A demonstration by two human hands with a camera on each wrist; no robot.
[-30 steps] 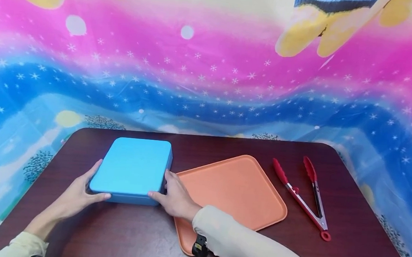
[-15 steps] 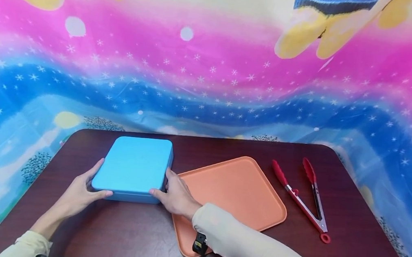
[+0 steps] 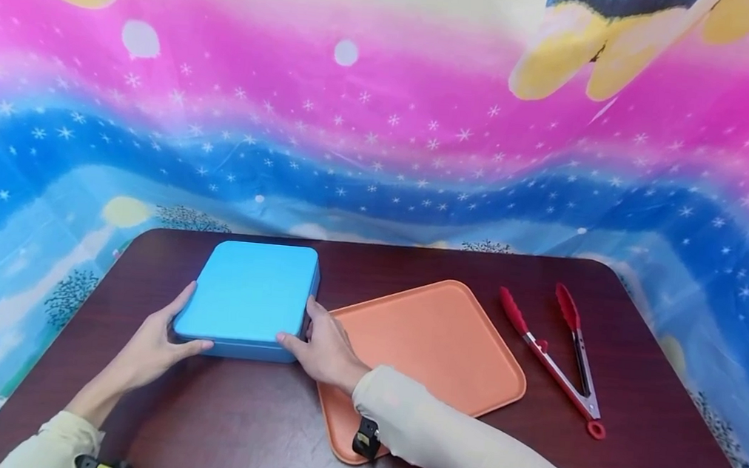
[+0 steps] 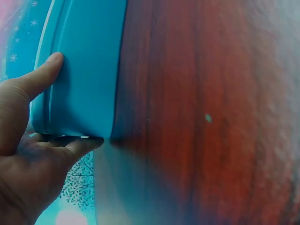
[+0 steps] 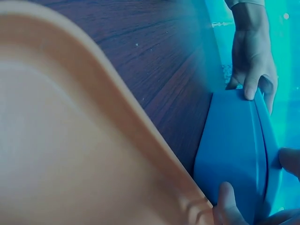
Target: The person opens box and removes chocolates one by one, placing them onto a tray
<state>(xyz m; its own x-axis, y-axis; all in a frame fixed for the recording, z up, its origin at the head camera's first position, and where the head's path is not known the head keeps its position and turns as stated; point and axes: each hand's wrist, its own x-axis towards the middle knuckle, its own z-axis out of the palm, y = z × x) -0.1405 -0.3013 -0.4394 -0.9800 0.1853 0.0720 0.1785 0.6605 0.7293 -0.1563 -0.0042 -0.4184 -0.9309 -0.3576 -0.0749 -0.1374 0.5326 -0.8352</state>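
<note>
A square light-blue lidded box [image 3: 252, 294] lies at the back left of the dark wooden table. My left hand [image 3: 154, 345] grips its near left corner. In the left wrist view that thumb [image 4: 44, 75] presses the front wall, with the fingers around the corner on the side wall. My right hand [image 3: 331, 349] holds the near right corner, thumb at the lid's front edge and fingers along the right side. The right wrist view shows a dark seam under the lid [image 5: 272, 171]. An orange tray [image 3: 435, 343] lies right of the box, partly covered by my right hand and forearm.
Red-tipped metal tongs [image 3: 557, 361] lie spread at the right of the table [image 3: 217, 428]. Behind and beside the table hangs a printed pink-and-blue cloth [image 3: 383, 138]. The tray's rim [image 5: 136, 105] comes right up to the box's side in the right wrist view.
The blue box has shifted slightly away from me and to the right, with both hands moving along on its corners. Tray and tongs keep their places.
</note>
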